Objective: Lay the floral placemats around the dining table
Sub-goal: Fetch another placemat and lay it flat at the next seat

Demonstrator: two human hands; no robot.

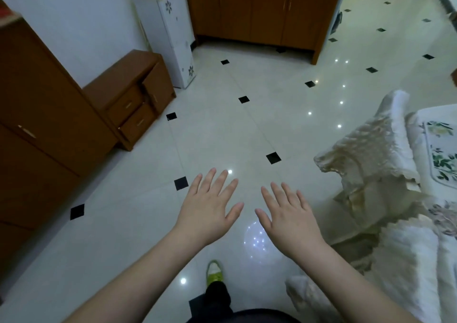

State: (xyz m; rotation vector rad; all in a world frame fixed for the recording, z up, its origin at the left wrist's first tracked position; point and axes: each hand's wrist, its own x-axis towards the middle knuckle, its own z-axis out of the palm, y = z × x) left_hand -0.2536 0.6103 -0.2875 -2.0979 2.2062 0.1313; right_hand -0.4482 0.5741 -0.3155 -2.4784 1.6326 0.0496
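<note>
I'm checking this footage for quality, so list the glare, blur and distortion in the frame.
Head view: ceiling lights throw bright pinpoint glare across the glossy tiled floor; wide-angle distortion bows the wooden wardrobe and tilts the white cabinet; the left hand and right hand are fairly sharp; the corners look dim and soft.

A home is indicated: wooden cabinets, a drawer unit, glossy tiled floor, cloth-covered furniture.
</note>
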